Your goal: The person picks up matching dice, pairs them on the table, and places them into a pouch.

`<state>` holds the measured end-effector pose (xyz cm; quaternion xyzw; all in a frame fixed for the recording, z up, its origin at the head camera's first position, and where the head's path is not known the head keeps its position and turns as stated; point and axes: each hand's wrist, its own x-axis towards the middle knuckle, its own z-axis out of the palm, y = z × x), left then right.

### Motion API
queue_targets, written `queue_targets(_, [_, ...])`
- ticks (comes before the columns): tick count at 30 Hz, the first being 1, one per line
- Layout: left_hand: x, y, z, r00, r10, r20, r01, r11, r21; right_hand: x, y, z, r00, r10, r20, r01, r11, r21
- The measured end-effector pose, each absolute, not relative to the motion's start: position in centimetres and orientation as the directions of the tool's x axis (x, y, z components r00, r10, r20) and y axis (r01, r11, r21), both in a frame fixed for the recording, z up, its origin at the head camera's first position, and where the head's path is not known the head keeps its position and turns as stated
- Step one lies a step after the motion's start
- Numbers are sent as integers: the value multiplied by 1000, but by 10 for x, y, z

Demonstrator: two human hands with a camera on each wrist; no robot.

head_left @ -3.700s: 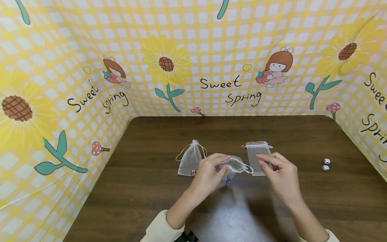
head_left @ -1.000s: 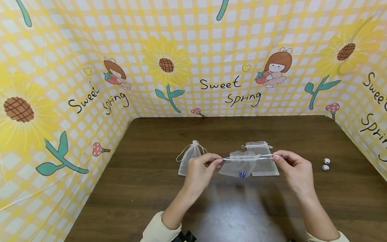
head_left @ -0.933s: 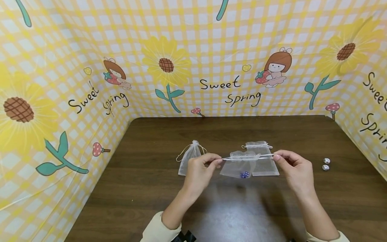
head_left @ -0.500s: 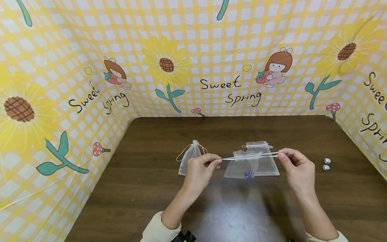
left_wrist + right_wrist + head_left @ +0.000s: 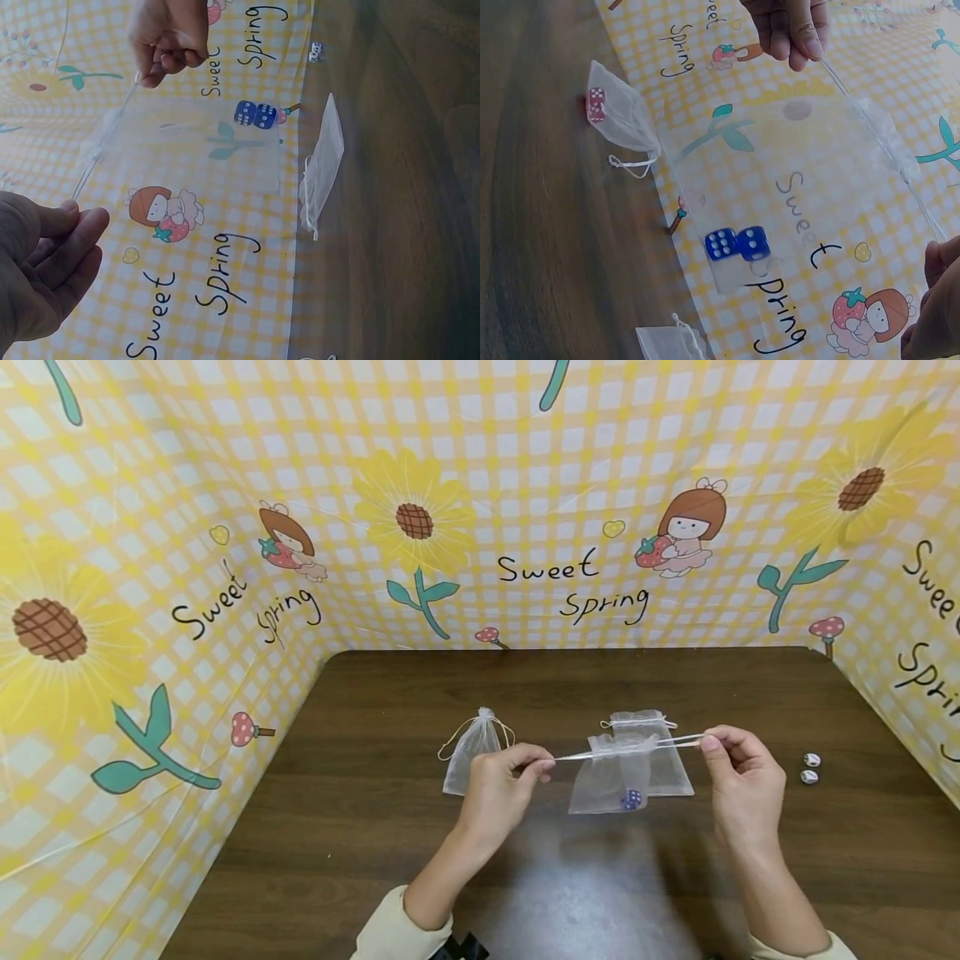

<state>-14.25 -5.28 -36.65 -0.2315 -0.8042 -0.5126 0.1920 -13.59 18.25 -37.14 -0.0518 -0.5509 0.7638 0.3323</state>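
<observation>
A sheer white drawstring pouch (image 5: 600, 789) hangs between the two hands above the table, with two blue dice (image 5: 737, 244) at its bottom. My left hand (image 5: 501, 793) pinches the drawstring on one side. With thumb and fingertips, my right hand (image 5: 747, 793) pinches the looped drawstring (image 5: 684, 741) on the other side. The cords run taut and the pouch's top is bunched. Both hands also show in the left wrist view, the left hand (image 5: 49, 266) near and the right hand (image 5: 169, 37) beyond.
Behind the left hand lies a cinched pouch (image 5: 471, 756) with red dice (image 5: 595, 104) inside. A flat pouch (image 5: 670, 768) lies behind the held one, partly covered. Two white dice (image 5: 810, 768) sit at the right. A printed checked cloth (image 5: 480, 485) surrounds the table (image 5: 375, 827).
Earlier the left hand held the pouch by its mouth and the right hand was free. Now both pinch the drawstring. Over the last second, the right hand and pouch moved right.
</observation>
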Motion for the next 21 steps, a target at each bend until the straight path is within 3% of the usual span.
queue_targets(11, [-142,-49,-367,-792,182,583,604,367,707,-138,176,-370,-748,636,189,-486,-330,-809])
queue_targets(21, [-143,-51,-366,-768,152,623,626,386,678,-141,185,-365,-689,709,150,-595,-435,-676])
